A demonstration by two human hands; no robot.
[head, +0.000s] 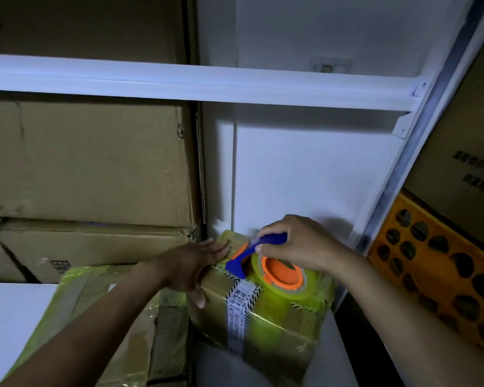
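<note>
Taping slick box (277, 325).
My right hand (294, 244) wraps tape dispenser (282, 273) handle, likely light, rigid; left hand (196, 263) flat beside grip, pinning box.

In the right hand (296, 244) the tape dispenser (243, 259) is bright blue, with an orange hub (284, 276) inside a pale yellow-green tape roll (302, 293). Under both hands the parcel (277, 328) is brown card glazed yellow-green, crossed by a white label strip (239, 311) with black print and black-and-white hatched edges. Beyond the left hand (196, 263) the cartons (90, 163) are plain brown. Right of the right hand, the crate (397, 277) is orange with dark round holes.
</note>
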